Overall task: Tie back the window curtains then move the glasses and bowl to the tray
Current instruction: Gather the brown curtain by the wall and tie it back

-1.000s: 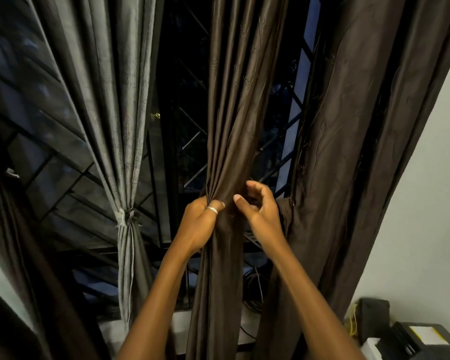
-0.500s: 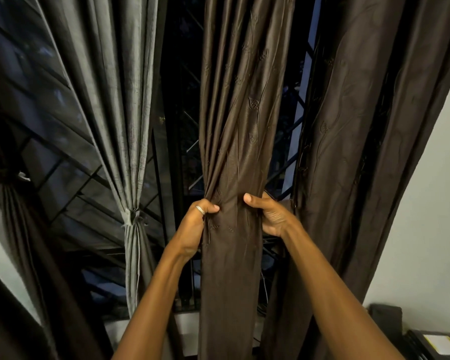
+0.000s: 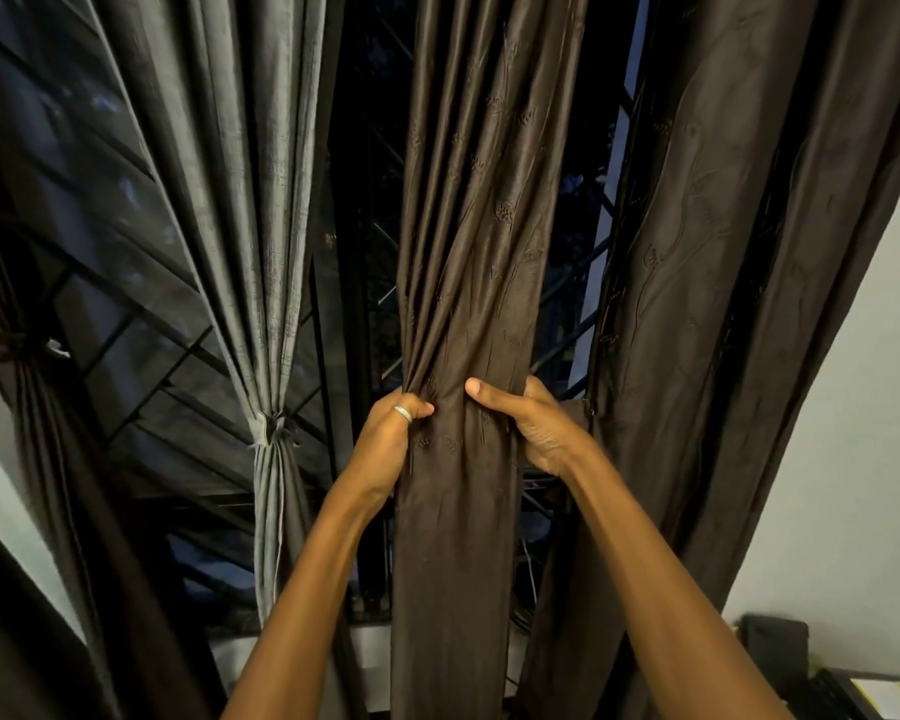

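Note:
A dark brown curtain panel [image 3: 468,252] hangs in the middle of the window, gathered into folds at hand height. My left hand [image 3: 388,444], with a ring on one finger, grips its left edge. My right hand [image 3: 536,428] wraps round its right side, thumb across the front. A grey curtain [image 3: 240,200] to the left is tied at its waist with a knot [image 3: 271,426]. A brown curtain at the far left [image 3: 27,407] is tied too. Another brown panel [image 3: 697,304] hangs loose on the right. Glasses, bowl and tray are out of view.
A dark window with a metal grille [image 3: 365,252] lies behind the curtains. A white wall [image 3: 853,433] stands at the right. A dark box and a printer-like device [image 3: 874,693] sit at the bottom right. The pale sill [image 3: 370,646] runs below.
The view has tilted up slightly. My right hand has moved from the front of the panel to wrap round its right side, and the bunch between my hands is wider.

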A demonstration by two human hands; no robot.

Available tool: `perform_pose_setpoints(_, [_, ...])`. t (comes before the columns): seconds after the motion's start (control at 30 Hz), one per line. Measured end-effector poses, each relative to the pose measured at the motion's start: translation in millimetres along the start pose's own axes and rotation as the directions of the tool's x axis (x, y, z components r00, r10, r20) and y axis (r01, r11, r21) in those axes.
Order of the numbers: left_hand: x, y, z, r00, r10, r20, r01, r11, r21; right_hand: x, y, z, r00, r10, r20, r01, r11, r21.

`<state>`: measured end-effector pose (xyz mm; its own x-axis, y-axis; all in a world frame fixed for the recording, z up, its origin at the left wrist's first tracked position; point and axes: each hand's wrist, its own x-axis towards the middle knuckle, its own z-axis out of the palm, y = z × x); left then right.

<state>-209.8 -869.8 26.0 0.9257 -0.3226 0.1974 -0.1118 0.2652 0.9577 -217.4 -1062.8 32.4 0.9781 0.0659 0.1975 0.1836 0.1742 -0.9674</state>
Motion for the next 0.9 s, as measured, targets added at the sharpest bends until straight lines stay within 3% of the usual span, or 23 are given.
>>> perform_pose_setpoints(0.07, [1, -1, 2, 0.995, 0.094, -0.017, -0.09, 0.981, 0.17, 0, -2, 1, 0.998, -0.045, -0.033, 0.042, 0.995, -0.09])
perform_pose_setpoints(0.17, [1, -4, 9, 0.957, 0.281, -0.069, -0.222, 0.865, 0.45, 1, -2, 3, 0.984, -0.132, -0.116, 0.099, 0.962, -0.254])
perform_pose_setpoints(0.23, [0, -5, 12, 0.881, 0.456, -0.128, -0.28, 0.719, 0.636, 1, -2, 7, 0.962, -0.217, -0.163, 0.138, 0.908, -0.395])
perform_pose_setpoints(0.3, [0, -6, 15, 0.809, 0.563, -0.167, -0.242, 0.578, 0.779, -3, -2, 10, 0.921, -0.338, -0.195, 0.169, 0.796, -0.581])
perform_pose_setpoints(0.4, [-3, -6, 21, 0.766, 0.593, -0.248, -0.164, 0.554, 0.816, -11, 0, 17, 0.834, -0.513, -0.203, 0.17, 0.59, -0.79])
perform_pose_setpoints(0.47, [-5, -6, 29, 0.743, 0.604, -0.29, -0.137, 0.56, 0.817, -17, 5, 27, 0.787, -0.574, -0.224, 0.092, 0.469, -0.878])
perform_pose_setpoints(0.57, [-9, -11, 41, 0.712, 0.682, -0.169, -0.166, 0.398, 0.902, -23, 9, 41, 0.754, -0.612, -0.238, -0.024, 0.336, -0.942])
perform_pose_setpoints(0.67, [-9, -17, 42, 0.791, 0.61, -0.043, -0.259, 0.398, 0.88, -25, 5, 42, 0.819, -0.524, -0.234, 0.012, 0.423, -0.906])
perform_pose_setpoints(0.77, [-7, -23, 34, 0.88, 0.467, 0.092, -0.366, 0.539, 0.759, -28, 2, 35, 0.878, -0.434, -0.201, 0.076, 0.541, -0.838])
perform_pose_setpoints(0.9, [-9, -23, 29, 0.925, 0.339, 0.169, -0.37, 0.71, 0.599, -30, 0, 28, 0.934, -0.288, -0.213, 0.082, 0.751, -0.655])
